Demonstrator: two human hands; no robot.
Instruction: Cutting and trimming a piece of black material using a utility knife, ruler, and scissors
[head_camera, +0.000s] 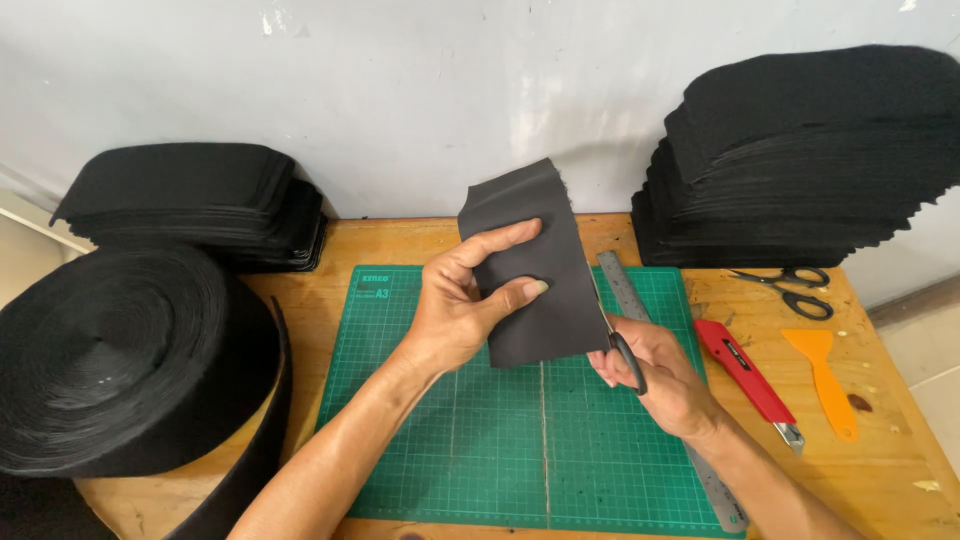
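Green gridded mat — left hand pinches matte black cloth, right hand scissors.

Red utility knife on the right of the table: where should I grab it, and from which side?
Grip the red utility knife mid-handle, from above. It lies flat and diagonal between the steel ruler and the orange scraper, its blade end toward the near edge. The upper handle looks like the safer hold.

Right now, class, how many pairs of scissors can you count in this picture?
2. One pair of scissors is in the right hand, cutting the black fabric piece. A second pair lies on the wooden table beside the right-hand fabric stack. More could be hidden.
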